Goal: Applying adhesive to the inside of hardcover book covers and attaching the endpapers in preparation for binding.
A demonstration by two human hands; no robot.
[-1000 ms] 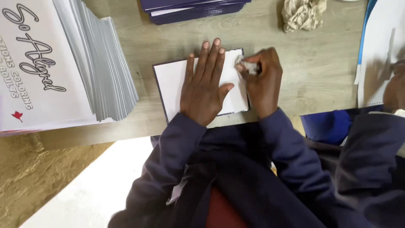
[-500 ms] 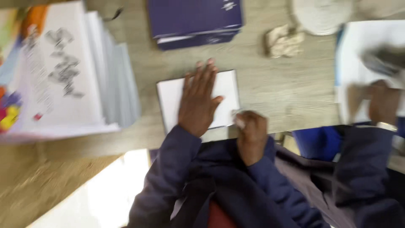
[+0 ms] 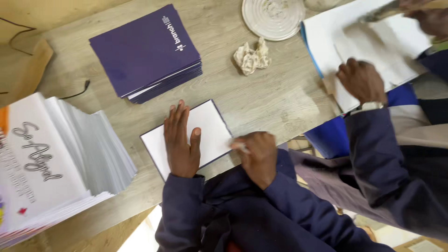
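At the far left of the frame a tall stack of printed sheets (image 3: 56,158) sits fanned, with a pile of purple booklets (image 3: 147,53) at upper centre. In the middle, the left hand (image 3: 182,142) lies flat, fingers spread, pinning a white sheet (image 3: 212,128) to the table (image 3: 275,98) so it cannot slide. The right hand (image 3: 256,154), fingers closed on something small and pale, works at the sheet's lower right edge. A co-worker's hand (image 3: 361,81) presses papers at upper right.
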